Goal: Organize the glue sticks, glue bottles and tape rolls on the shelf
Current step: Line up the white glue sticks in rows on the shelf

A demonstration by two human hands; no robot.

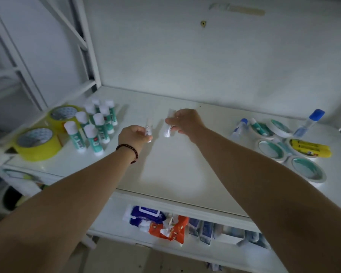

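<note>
Bare shelf (175,170) middle between side clusters

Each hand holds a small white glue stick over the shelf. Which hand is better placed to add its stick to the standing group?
Left. The left hand is nearer the upright teal-and-white glue sticks; the right hand is farther right.

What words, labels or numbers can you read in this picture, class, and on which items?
None reads clearly.
Green glue sticks: barcode-like label marks, blurred.
Yellow tape rolls: core print too small.
Blue packet below: text blurred.
Tubes in left hand and right hand: unreadable.
</note>
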